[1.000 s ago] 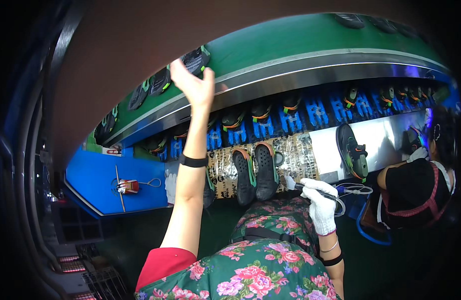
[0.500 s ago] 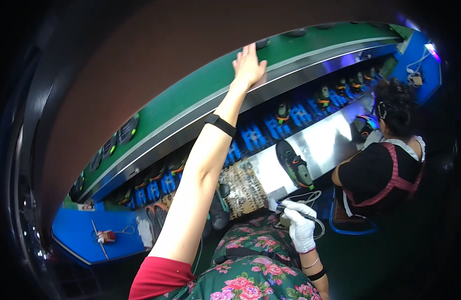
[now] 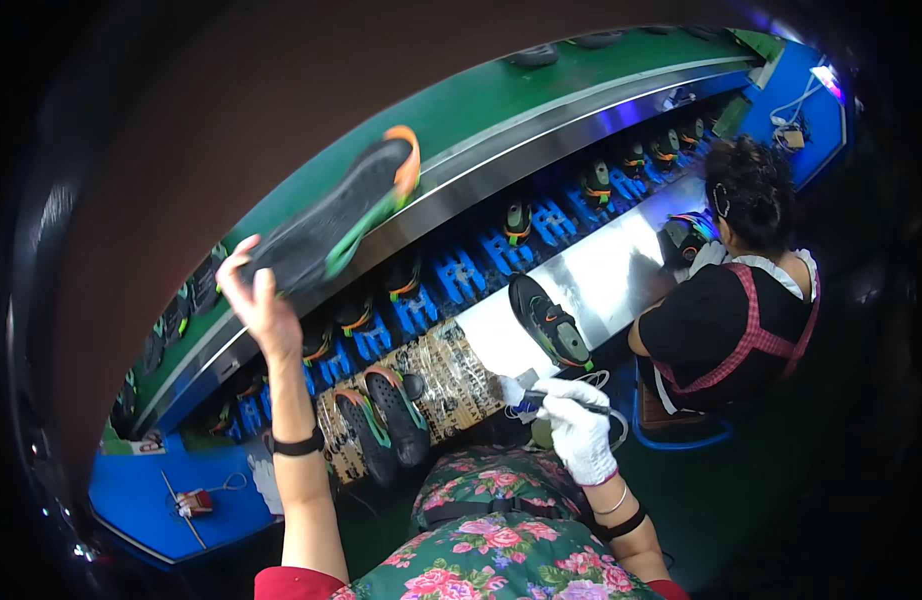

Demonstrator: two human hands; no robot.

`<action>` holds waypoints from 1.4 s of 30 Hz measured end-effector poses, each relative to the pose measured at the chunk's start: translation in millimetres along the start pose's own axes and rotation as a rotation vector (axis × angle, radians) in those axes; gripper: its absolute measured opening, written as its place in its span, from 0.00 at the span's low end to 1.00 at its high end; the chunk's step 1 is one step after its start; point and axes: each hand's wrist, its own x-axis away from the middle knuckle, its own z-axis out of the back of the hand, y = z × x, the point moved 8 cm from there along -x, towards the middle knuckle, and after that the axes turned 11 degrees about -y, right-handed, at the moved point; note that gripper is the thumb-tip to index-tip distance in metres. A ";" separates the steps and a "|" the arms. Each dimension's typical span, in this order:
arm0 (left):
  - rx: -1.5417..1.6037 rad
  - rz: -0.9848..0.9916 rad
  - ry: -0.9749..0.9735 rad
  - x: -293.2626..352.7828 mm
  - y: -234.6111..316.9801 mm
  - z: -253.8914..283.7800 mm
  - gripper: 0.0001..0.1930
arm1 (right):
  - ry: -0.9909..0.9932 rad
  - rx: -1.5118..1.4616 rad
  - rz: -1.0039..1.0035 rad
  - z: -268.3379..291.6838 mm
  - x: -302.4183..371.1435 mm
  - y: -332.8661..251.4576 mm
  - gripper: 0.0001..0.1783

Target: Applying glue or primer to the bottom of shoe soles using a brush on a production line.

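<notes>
My bare left hand (image 3: 266,310) is raised at the left, its fingers and thumb gripping one end of a black clog (image 3: 331,222) with a green side and an orange strap. Motion smears the clog a little as it hangs over the edge of the green belt. In my white-gloved right hand (image 3: 579,425) is a brush (image 3: 526,398) with a dark handle, its pale bristles near the right end of the taped cardboard. A black and olive shoe (image 3: 549,322) lies on the pale bench top just beyond the brush. Two more clogs (image 3: 399,415) rest side by side on the cardboard (image 3: 446,365).
A green belt (image 3: 461,120) carrying several dark shoes runs across the back. Below it, blue racks (image 3: 461,280) hold several clogs. A co-worker (image 3: 736,330) sits at the right, hands at another shoe. A blue table (image 3: 141,500) stands at lower left.
My left hand has come back from the far belt toward the left and now holds the clog. The two clogs on the cardboard show more fully. My right hand keeps the brush.
</notes>
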 end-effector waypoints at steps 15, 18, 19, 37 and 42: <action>0.501 1.309 -0.200 233.2 -75.9 -23.8 0.14 | -0.424 0.183 -0.052 -141.9 -15.0 38.0 0.10; 0.921 1.428 -0.125 285.2 -63.2 -45.5 0.41 | -0.464 0.363 0.044 -152.2 -17.3 42.4 0.15; 0.939 1.474 -0.096 294.6 -45.2 -55.4 0.48 | -0.472 0.456 0.161 -152.3 -17.4 40.1 0.15; 1.503 1.092 0.083 249.3 -14.9 -89.5 0.49 | -0.562 1.260 0.622 -210.0 -38.6 9.1 0.13; 1.018 1.198 0.099 248.2 -11.6 -95.1 0.53 | -0.653 1.461 0.742 -225.9 -42.5 14.9 0.22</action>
